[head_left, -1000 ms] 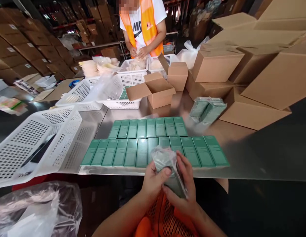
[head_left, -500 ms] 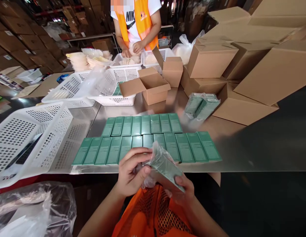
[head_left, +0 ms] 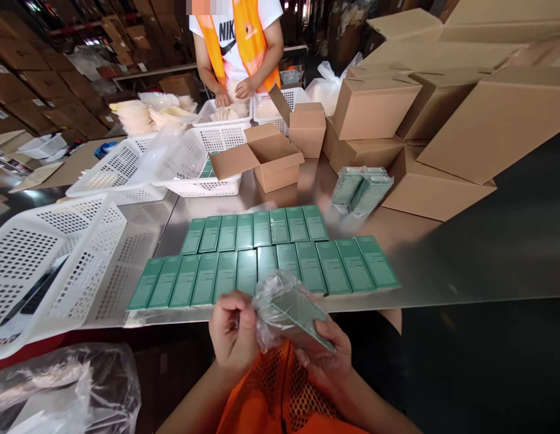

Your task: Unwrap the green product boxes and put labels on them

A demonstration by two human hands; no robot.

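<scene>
Just below the table's near edge, my right hand (head_left: 325, 354) grips a slim green box (head_left: 294, 314) wrapped in clear plastic film (head_left: 273, 292). My left hand (head_left: 233, 330) pinches that film at the box's left end. On the steel table (head_left: 465, 265), right in front of my hands, several identical green boxes lie flat in two rows (head_left: 261, 253). A film-wrapped bundle of green boxes (head_left: 361, 188) lies farther back on the right.
White perforated baskets (head_left: 58, 265) crowd the left. An open cardboard box (head_left: 273, 158) stands mid-table, and stacked cartons (head_left: 442, 108) fill the right. A person in an orange vest (head_left: 237, 42) works at baskets across the table. A clear plastic bag (head_left: 62, 386) sits low left.
The wrapped box has turned from upright to lying slanted in my right hand. My left hand slid off the box to pinch the film at its left end.
</scene>
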